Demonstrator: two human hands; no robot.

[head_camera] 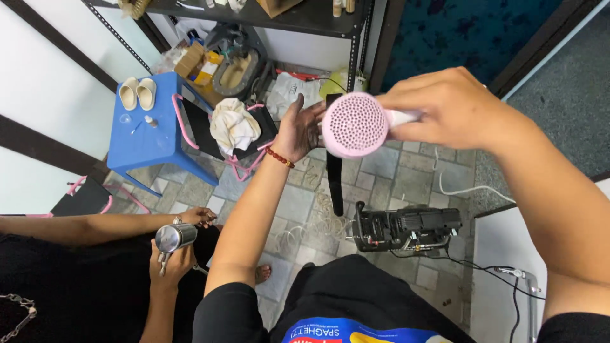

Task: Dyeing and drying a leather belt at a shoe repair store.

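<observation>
the right hand (454,108) gripped a pink hair dryer (354,125); the left hand (304,127), at its nine o'clock, was open flat, holding nothing.

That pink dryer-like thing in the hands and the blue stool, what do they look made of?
The pink dryer, held by the right hand, looks like matte moulded plastic, with a perforated face. The blue stool seems smooth, slightly glossy plastic, going by its uniform colour.

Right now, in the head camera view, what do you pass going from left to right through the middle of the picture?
Blue stool → crumpled cream cloth on the pink-framed chair → left hand with its red bead bracelet → pink perforated dryer head → right hand gripping its handle.
</observation>
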